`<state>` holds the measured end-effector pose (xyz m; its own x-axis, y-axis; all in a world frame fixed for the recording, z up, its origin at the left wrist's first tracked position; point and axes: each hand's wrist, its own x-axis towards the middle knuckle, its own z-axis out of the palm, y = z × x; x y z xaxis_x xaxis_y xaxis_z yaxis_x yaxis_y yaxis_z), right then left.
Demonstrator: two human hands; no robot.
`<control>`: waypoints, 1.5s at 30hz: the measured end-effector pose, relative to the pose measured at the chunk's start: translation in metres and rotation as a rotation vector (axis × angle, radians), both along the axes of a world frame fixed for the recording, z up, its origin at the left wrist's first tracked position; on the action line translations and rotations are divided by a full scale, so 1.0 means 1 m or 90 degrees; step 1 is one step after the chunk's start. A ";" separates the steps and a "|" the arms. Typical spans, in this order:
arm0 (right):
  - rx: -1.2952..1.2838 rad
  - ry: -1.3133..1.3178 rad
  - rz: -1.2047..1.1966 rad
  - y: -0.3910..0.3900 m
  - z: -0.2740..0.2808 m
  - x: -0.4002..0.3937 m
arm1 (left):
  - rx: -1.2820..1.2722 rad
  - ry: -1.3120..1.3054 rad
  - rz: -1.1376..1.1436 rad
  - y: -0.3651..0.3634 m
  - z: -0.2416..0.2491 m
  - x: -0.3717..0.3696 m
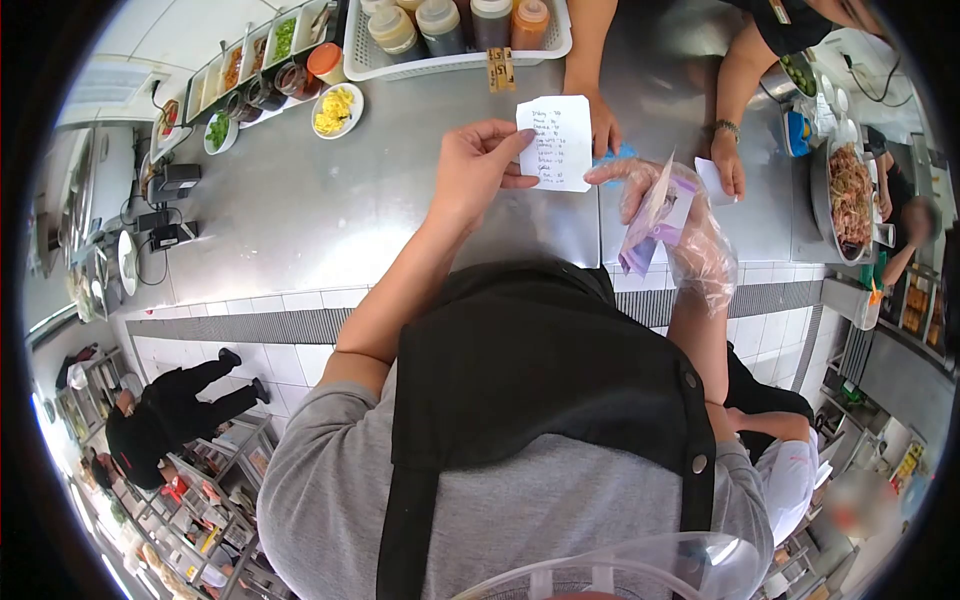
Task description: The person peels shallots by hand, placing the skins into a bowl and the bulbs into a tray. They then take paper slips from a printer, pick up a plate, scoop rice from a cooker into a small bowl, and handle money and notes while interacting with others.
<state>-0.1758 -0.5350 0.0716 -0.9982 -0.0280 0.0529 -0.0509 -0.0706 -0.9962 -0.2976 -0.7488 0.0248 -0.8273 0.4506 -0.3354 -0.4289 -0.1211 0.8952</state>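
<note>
My bare left hand (480,165) pinches a small white handwritten note (556,143) by its left edge, above the metal counter. Lines of writing run down the note. My right hand (690,225) wears a clear, loose plastic glove. Folded purple and whitish paper, looking like banknotes (655,222), is held in it, with the index finger stretched toward the note's lower right corner. Something blue (617,155) lies behind that finger, partly hidden. Across the counter a co-worker's hand (728,165) holds a white slip (712,182).
A white basket of sauce bottles (455,68) stands at the counter's far side. Left of it are a plate of yellow food (338,110), jars (298,80) and a bowl of greens (220,132). A large pan of shredded food (850,200) is at right. Other people stand nearby.
</note>
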 end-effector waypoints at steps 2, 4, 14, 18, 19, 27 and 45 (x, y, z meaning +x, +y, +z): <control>0.046 -0.054 0.003 -0.002 0.003 0.001 | -0.014 0.001 -0.009 -0.001 -0.003 -0.001; 0.048 -0.039 0.017 -0.004 0.007 -0.001 | -0.014 -0.003 -0.006 0.000 -0.004 -0.001; 0.039 -0.064 0.038 0.001 0.008 0.000 | -0.025 0.015 -0.005 -0.002 -0.007 -0.003; -0.032 -0.129 0.044 0.003 0.005 0.003 | -0.015 0.009 -0.007 -0.002 -0.003 -0.003; -0.019 -0.121 0.023 0.000 0.004 0.003 | -0.012 0.010 -0.005 -0.002 -0.003 -0.003; 0.003 -0.015 0.024 -0.003 0.002 -0.002 | -0.010 0.005 0.001 -0.004 -0.004 -0.004; -0.042 -0.037 0.056 0.003 -0.015 0.004 | -0.012 0.030 0.012 -0.003 -0.035 -0.025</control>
<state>-0.1719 -0.5316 0.0563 -0.9935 -0.1142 0.0003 0.0156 -0.1377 -0.9904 -0.3222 -0.7518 -0.0104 -0.8508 0.4287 -0.3038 -0.3837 -0.1119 0.9166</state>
